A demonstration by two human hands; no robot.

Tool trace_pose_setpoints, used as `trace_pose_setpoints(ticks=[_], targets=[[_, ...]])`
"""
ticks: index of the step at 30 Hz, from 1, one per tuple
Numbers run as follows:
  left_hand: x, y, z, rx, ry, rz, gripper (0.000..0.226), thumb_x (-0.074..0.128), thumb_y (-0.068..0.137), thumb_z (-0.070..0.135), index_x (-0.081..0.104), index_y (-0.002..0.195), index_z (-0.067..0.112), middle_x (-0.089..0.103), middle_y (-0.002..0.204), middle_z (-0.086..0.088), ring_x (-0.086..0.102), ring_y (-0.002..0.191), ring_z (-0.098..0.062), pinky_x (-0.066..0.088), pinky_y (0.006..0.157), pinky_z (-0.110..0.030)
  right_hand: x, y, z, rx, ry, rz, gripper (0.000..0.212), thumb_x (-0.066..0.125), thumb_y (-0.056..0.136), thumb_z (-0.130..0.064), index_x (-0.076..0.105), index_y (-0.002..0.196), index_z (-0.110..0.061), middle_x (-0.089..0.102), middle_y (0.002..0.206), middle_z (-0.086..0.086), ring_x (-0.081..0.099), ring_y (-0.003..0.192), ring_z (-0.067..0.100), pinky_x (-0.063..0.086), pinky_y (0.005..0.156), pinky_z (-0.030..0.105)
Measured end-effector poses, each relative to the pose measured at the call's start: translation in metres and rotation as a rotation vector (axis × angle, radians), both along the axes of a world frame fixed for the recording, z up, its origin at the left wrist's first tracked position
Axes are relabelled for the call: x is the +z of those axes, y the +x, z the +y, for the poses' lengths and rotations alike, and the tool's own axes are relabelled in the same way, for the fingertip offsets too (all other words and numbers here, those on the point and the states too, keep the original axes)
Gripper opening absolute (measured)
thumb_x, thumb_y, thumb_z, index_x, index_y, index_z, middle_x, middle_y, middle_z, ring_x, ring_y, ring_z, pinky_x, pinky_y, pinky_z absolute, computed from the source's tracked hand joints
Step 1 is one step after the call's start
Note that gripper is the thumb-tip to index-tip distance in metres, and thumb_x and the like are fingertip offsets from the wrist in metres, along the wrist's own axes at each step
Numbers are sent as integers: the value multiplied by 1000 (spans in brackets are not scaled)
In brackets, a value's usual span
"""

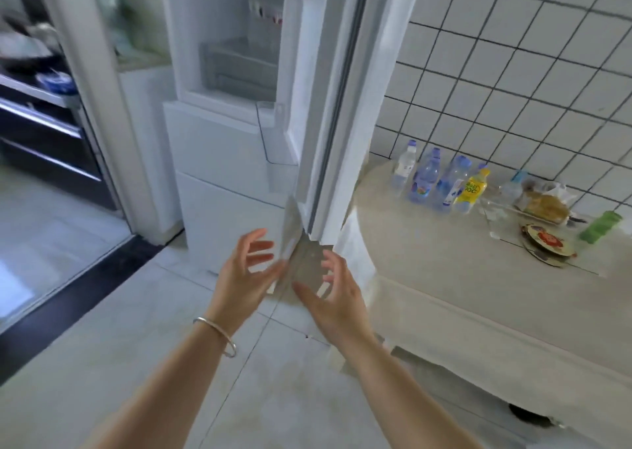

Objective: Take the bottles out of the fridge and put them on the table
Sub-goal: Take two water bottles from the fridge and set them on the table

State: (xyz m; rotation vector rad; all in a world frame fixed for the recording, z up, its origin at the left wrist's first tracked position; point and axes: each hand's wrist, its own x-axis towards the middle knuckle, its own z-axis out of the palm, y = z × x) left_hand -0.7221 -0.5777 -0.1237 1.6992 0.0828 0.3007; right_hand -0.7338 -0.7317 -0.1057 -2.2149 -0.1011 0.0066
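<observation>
Presently both hands are empty: left hand (248, 270) and right hand (333, 293) hover with fingers spread and relaxed, gripping nothing, either side of the bottom corner of the white fridge door (321, 113). Judged: poised to swing the door, since the visible shelves just beyond the fingertips show no bottles, though that area is blurred. Four plastic bottles (439, 183), three clear with blue caps and one yellow, stand in a row well to the right of the hands, at the back of the pale round-edged table (427, 260) near the tiled wall. Door edge sits close to the table rim; open floor lies beneath the wrists.
</observation>
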Motion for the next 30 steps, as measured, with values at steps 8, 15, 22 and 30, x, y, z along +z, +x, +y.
trace_pose_setpoints(ticks=[8, 15, 22, 30], targets=[[17, 72, 186, 58, -2, -17, 45, 70, 81, 17, 49, 118, 29, 61, 108, 8, 61, 100, -12, 50, 83, -28, 14, 83, 186, 103, 47, -36, 70, 60, 82, -52, 26, 140, -32, 42, 141, -11, 44, 126, 8, 36, 98, 27], [19, 148, 272, 31, 15, -10, 41, 67, 84, 17, 47, 118, 29, 60, 109, 11, 61, 96, -4, 48, 65, -8, 28, 168, 280, -20, 208, -5, 59, 58, 86, -42, 32, 137, -29, 48, 132, -10, 49, 114, 7, 41, 96, 29], [19, 273, 311, -17, -44, -3, 37, 65, 86, 15, 48, 114, 32, 61, 103, 10, 61, 91, -3, 46, 65, -9, 33, 287, 329, -108, 249, -99, 55, 58, 88, -36, 34, 136, -24, 49, 128, -6, 53, 110, 12, 44, 94, 30], [46, 451, 344, -25, -12, -38, 37, 66, 86, 16, 49, 113, 33, 61, 103, 9, 63, 92, -7, 47, 67, -8, 50, 468, 368, -120, 256, -144, 55, 58, 88, -35, 34, 137, -22, 51, 129, -2, 53, 110, 14, 38, 88, 26]])
